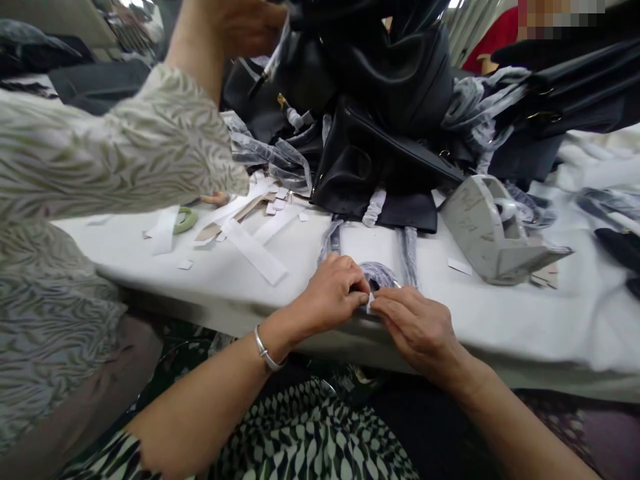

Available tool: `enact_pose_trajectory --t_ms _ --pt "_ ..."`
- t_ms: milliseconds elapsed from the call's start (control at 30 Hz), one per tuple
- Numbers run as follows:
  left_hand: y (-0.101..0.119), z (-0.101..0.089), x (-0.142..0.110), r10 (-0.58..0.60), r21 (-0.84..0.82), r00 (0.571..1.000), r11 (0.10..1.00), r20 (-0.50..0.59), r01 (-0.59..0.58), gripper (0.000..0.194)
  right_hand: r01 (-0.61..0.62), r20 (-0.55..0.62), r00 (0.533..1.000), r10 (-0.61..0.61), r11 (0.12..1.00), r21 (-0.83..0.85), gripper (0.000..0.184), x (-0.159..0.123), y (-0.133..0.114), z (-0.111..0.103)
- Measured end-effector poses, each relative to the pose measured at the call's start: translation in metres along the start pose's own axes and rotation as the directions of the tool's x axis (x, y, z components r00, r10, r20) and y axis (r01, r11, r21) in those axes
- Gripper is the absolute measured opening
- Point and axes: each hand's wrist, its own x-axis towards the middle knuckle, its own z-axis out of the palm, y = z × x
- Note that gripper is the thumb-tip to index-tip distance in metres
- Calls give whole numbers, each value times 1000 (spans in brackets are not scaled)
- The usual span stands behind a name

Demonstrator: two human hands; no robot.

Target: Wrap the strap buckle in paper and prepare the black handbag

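My left hand (327,293) and my right hand (413,327) meet at the table's front edge, fingertips pinching a small white paper strip (371,302). The strip sits against a grey-wrapped bag handle (379,273) that curves up from a black leather handbag (385,157). Part of the handle is hidden behind my fingers. A silver bangle (266,349) circles my left wrist. Long white paper strips (255,251) lie on the white-covered table (150,267) to the left of my hands.
More black handbags with grey wrapping are heaped at the back. A grey tape dispenser (493,230) stands to the right. A co-worker's patterned sleeve (115,143) and raised hand (245,30) fill the left side, and a green ring (185,220) lies near that sleeve.
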Motion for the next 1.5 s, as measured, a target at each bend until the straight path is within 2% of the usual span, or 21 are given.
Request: enact_pose_trajectory --t_ms 133,233,367,467,567,767,900,1000,1100,1200,1300,1400,1500 --pt "-5 2 -3 35 -13 998 999 -49 -35 14 46 -37 998 -49 995 -88 25 -7 -3 4" --pt "-8 5 -6 112 10 991 994 -73 -111 19 72 -69 994 -84 985 -158 27 -13 -7 6" --pt "-7 4 -6 178 79 983 981 -33 -175 11 114 -91 986 -136 970 -213 30 -22 -9 11" --pt "-3 -2 -4 188 111 982 976 12 -188 10 82 -160 981 -110 981 -173 33 -25 -7 15" --pt "-1 -8 -2 218 128 973 966 80 -227 11 50 -175 982 -74 989 -136 34 -24 -7 16" --pt "-9 -7 -5 338 220 928 904 154 -366 16 7 -132 991 -21 995 -103 31 -18 -11 7" --pt "-11 6 -10 395 240 915 883 84 -403 12 -81 7 997 82 991 -103 26 -10 -15 -5" --pt "-11 14 -12 433 255 901 871 7 -420 13 -86 110 989 100 989 -123 22 -5 -13 -12" --pt "-11 14 -13 414 218 910 891 -26 -399 13 15 135 991 10 983 -183 24 -5 -6 -14" --pt "-10 6 -11 371 104 928 923 25 -371 11 109 88 992 -91 970 -218 29 -11 -1 -11" --pt "-12 1 -7 352 50 934 933 61 -355 16 91 6 996 -93 964 -251 34 -22 2 -7" --pt "-17 3 -4 318 58 947 945 52 -321 17 58 -40 997 -73 951 -305 37 -31 3 -3" --pt "-19 6 -4 295 54 955 953 41 -297 15 73 -73 992 -103 941 -329 40 -40 3 1"
